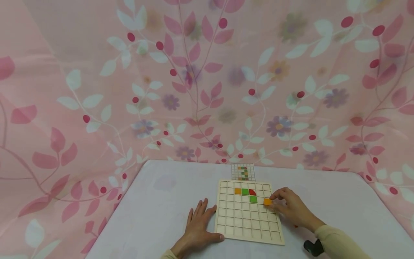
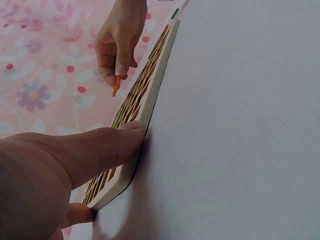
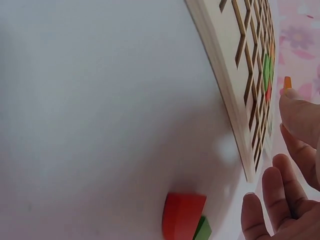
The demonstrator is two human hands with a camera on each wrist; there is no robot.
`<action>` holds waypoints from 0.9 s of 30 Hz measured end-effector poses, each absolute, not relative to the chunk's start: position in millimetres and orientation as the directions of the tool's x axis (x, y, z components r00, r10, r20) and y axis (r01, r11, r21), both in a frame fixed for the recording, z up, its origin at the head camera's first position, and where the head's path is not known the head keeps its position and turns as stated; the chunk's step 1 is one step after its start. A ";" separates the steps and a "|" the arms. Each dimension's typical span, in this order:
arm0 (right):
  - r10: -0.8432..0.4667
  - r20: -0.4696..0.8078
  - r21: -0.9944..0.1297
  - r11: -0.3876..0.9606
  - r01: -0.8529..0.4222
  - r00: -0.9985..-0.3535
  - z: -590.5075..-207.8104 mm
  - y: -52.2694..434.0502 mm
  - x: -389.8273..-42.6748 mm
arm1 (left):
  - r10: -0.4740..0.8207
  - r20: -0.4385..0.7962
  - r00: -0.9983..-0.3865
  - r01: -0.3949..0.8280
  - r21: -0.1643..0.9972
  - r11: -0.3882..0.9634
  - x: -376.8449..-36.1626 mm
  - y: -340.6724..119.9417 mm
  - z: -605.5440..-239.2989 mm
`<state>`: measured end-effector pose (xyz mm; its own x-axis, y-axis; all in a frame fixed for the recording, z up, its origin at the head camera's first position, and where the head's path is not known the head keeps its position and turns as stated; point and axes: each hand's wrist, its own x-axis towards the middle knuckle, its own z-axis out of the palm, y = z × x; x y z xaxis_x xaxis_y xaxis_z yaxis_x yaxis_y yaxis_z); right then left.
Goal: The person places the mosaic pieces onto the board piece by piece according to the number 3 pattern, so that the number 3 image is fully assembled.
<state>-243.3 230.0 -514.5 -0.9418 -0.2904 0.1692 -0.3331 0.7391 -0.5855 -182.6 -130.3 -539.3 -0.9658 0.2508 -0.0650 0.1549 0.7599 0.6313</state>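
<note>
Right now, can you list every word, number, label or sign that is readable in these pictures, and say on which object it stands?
None: no view shows any readable text.
The pale wooden grid board has only empty cells and coloured tiles.
The small pattern card behind it shows coloured squares only, with no letters.
The orange square tile pinched by the right hand is plain.

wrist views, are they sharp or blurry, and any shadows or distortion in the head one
Left wrist view: the left hand up close is soft and dim, with a shadow under the grid board. Right wrist view: the red piece and right hand are blurred; the board's edge is sharper. Head view: even, soft light, faint shadows, wide-angle bending of the table edges.
</note>
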 end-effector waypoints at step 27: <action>-0.367 0.078 -0.602 0.724 -0.338 -0.927 -520.2 194.9 -251.1 | 0.254 -0.061 -0.965 0.161 0.626 0.763 -183.1 -131.6 -541.2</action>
